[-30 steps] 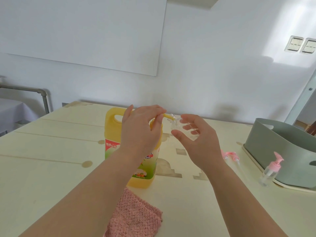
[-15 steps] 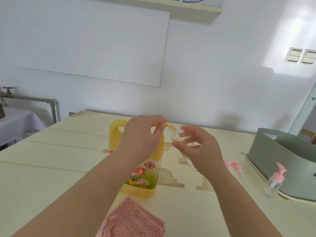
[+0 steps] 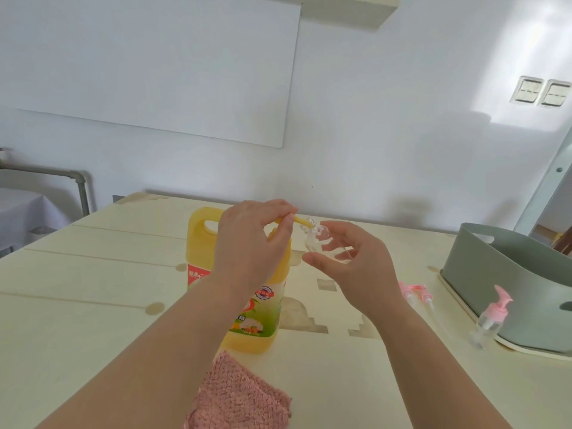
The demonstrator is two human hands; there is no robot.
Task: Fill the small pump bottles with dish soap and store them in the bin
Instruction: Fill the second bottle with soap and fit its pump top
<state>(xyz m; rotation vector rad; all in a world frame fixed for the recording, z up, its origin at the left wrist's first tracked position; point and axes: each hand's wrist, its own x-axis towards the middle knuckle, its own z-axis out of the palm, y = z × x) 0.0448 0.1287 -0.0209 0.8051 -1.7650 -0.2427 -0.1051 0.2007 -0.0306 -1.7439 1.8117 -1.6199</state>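
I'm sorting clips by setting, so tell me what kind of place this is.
Probably a plain indoor workroom or utility room: a pale table against a bare white wall, with light switches and an exposed pipe at the left.

place: plain indoor room, home or workroom unclear | evidence: bare white wall (image 3: 402, 134), blank white board (image 3: 154, 63), two light switches (image 3: 541, 91), grey pipe (image 3: 62, 178), pale wooden surface (image 3: 77, 289)

Two small bottles (image 3: 318, 243) (image 3: 487, 323), one soap jug (image 3: 202, 261), one bin (image 3: 495, 274), one cloth (image 3: 238, 397)
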